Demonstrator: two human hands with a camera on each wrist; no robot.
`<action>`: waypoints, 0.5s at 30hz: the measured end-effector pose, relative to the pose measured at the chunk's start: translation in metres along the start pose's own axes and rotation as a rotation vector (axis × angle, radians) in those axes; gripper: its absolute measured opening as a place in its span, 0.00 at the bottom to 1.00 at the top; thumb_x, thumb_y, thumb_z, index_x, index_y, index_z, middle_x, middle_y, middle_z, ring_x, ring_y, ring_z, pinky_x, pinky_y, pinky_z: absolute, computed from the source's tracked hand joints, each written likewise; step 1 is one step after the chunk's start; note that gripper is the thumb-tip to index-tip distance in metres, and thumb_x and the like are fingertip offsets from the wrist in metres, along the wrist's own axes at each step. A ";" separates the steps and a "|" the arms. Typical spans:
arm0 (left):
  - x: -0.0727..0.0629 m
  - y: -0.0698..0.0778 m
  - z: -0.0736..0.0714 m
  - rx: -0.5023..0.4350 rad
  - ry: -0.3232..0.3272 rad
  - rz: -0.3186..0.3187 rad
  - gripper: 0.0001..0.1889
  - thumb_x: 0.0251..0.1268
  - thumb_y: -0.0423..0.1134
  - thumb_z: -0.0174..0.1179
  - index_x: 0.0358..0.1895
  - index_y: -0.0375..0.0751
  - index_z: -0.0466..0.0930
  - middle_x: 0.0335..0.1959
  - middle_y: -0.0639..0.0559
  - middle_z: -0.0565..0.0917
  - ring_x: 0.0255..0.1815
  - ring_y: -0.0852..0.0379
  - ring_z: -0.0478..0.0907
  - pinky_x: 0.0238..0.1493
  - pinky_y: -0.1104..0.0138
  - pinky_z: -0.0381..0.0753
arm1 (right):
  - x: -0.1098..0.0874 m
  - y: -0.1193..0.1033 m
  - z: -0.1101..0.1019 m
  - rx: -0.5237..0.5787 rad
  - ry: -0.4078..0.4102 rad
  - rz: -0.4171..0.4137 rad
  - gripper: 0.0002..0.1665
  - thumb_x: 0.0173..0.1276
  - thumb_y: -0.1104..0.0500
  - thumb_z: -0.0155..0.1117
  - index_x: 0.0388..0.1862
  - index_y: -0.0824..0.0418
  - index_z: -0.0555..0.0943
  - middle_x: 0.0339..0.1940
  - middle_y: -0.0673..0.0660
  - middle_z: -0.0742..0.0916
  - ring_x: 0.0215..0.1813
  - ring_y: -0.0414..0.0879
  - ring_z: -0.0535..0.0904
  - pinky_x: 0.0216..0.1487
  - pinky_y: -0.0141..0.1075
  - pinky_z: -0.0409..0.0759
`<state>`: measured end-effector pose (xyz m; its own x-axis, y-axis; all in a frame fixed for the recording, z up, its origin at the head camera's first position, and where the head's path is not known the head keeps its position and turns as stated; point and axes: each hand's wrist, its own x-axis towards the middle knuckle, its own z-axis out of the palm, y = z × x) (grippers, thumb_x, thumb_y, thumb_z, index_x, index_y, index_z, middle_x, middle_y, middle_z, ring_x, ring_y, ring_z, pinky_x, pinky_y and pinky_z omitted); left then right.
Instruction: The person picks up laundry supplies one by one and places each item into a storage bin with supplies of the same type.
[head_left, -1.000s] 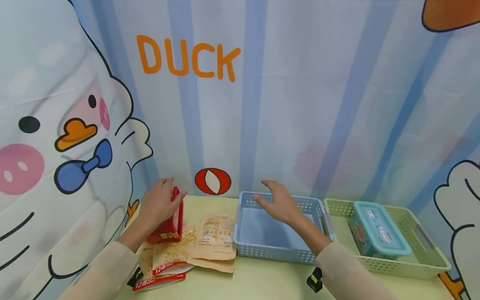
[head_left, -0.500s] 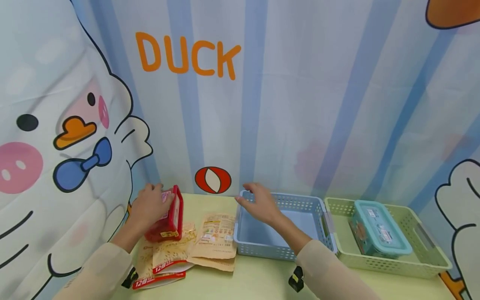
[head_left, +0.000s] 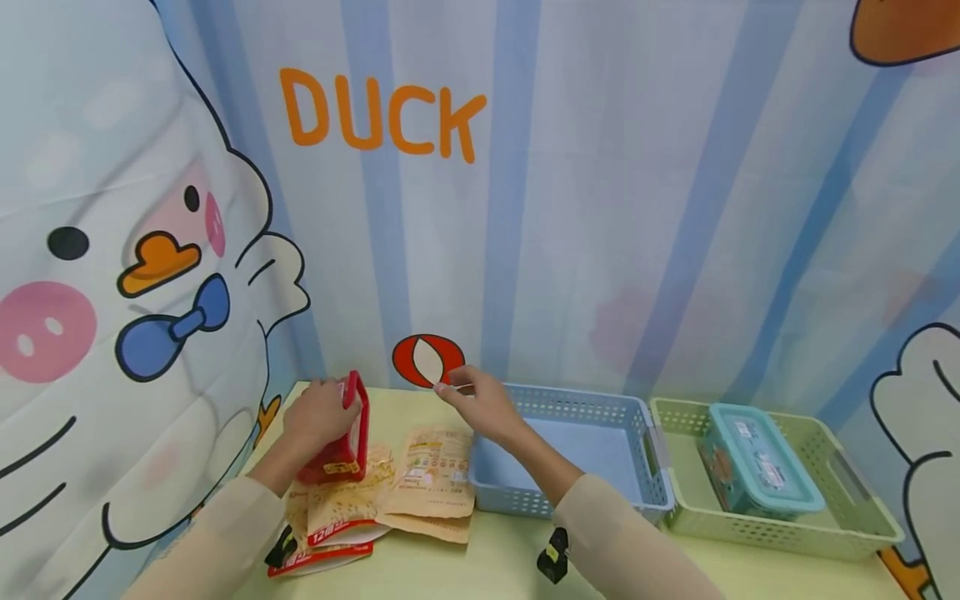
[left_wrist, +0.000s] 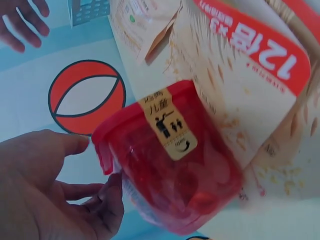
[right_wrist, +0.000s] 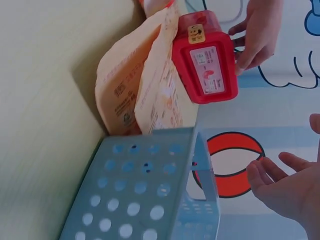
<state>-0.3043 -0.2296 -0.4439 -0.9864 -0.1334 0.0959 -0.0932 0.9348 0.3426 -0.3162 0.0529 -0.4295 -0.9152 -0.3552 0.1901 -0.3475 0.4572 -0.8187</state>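
Observation:
A red plastic box (head_left: 341,454) with a lid lies tilted on its side, lid to the right, at the back left against the packets. My left hand (head_left: 318,417) pinches it at its upper edge, thumb at the lid and fingers on the far side; the left wrist view shows this hand (left_wrist: 55,190) at the lid's rim. My right hand (head_left: 483,404) hovers over the left rim of the blue basket (head_left: 600,471), fingers loosely bent and holding nothing. Beige packets with red bands (head_left: 348,500) lie below the box. Other beige packets (head_left: 435,475) lie beside the basket.
A green basket (head_left: 780,533) stands right of the blue one, holding a teal lidded box (head_left: 765,458). The printed curtain (head_left: 585,208) rises right behind the table, and its duck panel (head_left: 150,433) closes off the left side.
My right hand has moved left from over the blue basket's middle to its left rim, toward the red box. My left hand has closed its fingers on the red box, which tilted slightly.

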 end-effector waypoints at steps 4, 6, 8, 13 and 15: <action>0.001 0.002 0.008 -0.012 -0.013 -0.032 0.30 0.70 0.46 0.67 0.64 0.23 0.75 0.55 0.26 0.78 0.50 0.35 0.80 0.45 0.42 0.88 | 0.003 -0.004 0.008 0.106 -0.022 0.055 0.31 0.80 0.38 0.61 0.70 0.58 0.79 0.66 0.57 0.83 0.69 0.57 0.79 0.65 0.56 0.79; 0.002 0.002 0.011 -0.008 -0.013 -0.030 0.30 0.69 0.44 0.68 0.65 0.24 0.76 0.57 0.26 0.79 0.51 0.34 0.81 0.47 0.41 0.88 | 0.004 -0.005 0.012 0.148 -0.031 0.072 0.31 0.80 0.39 0.62 0.70 0.58 0.79 0.66 0.57 0.82 0.69 0.57 0.78 0.66 0.56 0.79; 0.003 0.003 0.013 -0.008 -0.013 -0.018 0.30 0.68 0.43 0.69 0.65 0.24 0.76 0.57 0.27 0.81 0.52 0.35 0.82 0.49 0.41 0.87 | 0.005 -0.004 0.018 0.191 -0.037 0.091 0.32 0.80 0.40 0.62 0.71 0.59 0.79 0.66 0.57 0.82 0.69 0.57 0.78 0.66 0.55 0.78; 0.007 0.009 0.017 0.014 -0.014 -0.004 0.26 0.67 0.41 0.69 0.60 0.24 0.78 0.52 0.29 0.84 0.46 0.38 0.84 0.47 0.45 0.89 | 0.008 -0.009 0.030 0.340 -0.045 0.135 0.30 0.80 0.43 0.64 0.68 0.62 0.79 0.61 0.57 0.84 0.63 0.55 0.80 0.66 0.54 0.79; 0.010 0.011 0.017 0.031 -0.014 -0.014 0.25 0.67 0.41 0.69 0.58 0.23 0.78 0.50 0.30 0.84 0.44 0.39 0.84 0.45 0.47 0.90 | 0.008 -0.012 0.035 0.393 -0.052 0.149 0.29 0.80 0.43 0.64 0.67 0.62 0.79 0.60 0.57 0.84 0.61 0.54 0.80 0.67 0.55 0.79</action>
<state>-0.3173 -0.2150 -0.4556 -0.9868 -0.1419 0.0785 -0.1105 0.9426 0.3150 -0.3122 0.0157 -0.4374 -0.9345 -0.3544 0.0344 -0.0985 0.1644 -0.9815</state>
